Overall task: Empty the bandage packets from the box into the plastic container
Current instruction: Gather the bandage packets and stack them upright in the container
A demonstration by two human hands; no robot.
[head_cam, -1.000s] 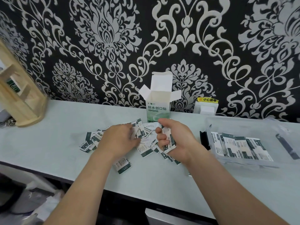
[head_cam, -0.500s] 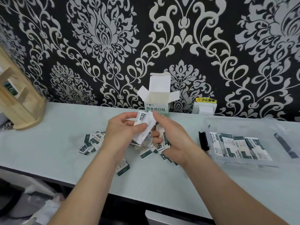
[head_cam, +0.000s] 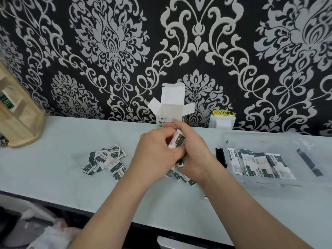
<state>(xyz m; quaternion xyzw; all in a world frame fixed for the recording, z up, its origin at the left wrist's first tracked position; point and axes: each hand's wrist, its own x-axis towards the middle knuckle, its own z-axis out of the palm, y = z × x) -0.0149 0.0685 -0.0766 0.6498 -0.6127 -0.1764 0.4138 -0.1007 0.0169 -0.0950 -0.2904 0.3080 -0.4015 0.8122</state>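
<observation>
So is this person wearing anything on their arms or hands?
Nothing visible. The left hand and right hand carry no gloves, rings or watch; the left forearm and right forearm are bare to the picture's lower edge, no sleeve in view.

The white-and-green box (head_cam: 170,112) stands upright at centre frame, its top flaps open. Green-and-white bandage packets (head_cam: 106,161) lie scattered left of centre on the desk (head_cam: 53,159), and a small stack is held up just below the box. More lie flat in the clear plastic container (head_cam: 251,139) at right.
</observation>
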